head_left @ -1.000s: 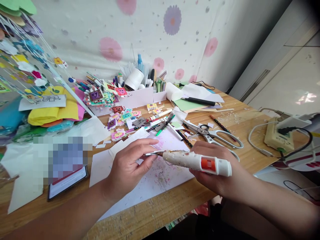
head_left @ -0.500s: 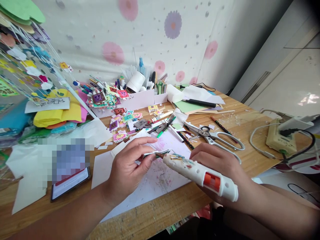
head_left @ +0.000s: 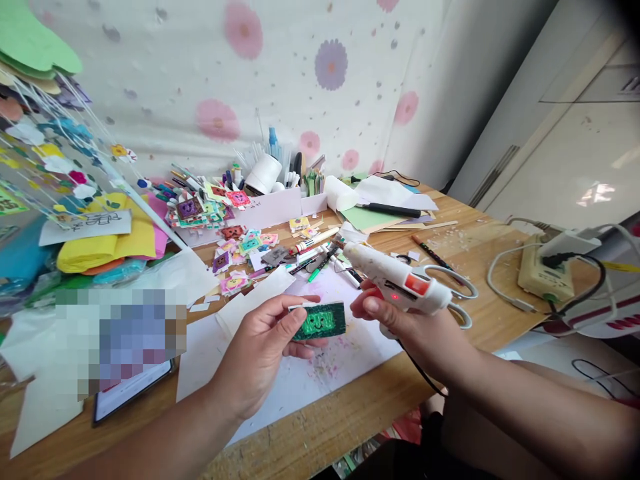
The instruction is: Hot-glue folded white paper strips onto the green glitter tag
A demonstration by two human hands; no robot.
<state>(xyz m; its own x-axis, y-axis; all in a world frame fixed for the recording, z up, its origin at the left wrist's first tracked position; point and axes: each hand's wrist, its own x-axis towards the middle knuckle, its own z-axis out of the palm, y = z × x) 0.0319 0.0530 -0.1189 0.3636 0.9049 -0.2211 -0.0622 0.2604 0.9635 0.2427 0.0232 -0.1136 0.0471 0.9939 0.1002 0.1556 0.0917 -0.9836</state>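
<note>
Between the thumb and fingers of my left hand (head_left: 270, 337) is a small green paper card (head_left: 320, 322), its coloured face with a smiling drawing turned up. My right hand (head_left: 407, 320) is closed around a white hot glue gun (head_left: 395, 273), its glue-smeared nozzle pointing up and left, apart from the card. A red light glows on the gun's side, and its cord hangs below my hand. Under both hands lies a stained white paper sheet (head_left: 295, 393) on the wooden table. Scissors (head_left: 453, 280) lie behind the gun, partly hidden by it.
Several decorated paper pieces (head_left: 233, 283) and markers (head_left: 320, 263) lie beyond my hands. A phone (head_left: 133, 393) rests at the left. Boxes of pens (head_left: 273, 207) stand against the wall. A power strip (head_left: 545, 270) with cables sits at the right. Strings of paper shapes (head_left: 75, 153) hang at the left.
The glue gun has lifted away from the card and moved up and right. My left hand has turned the card so its green face shows.
</note>
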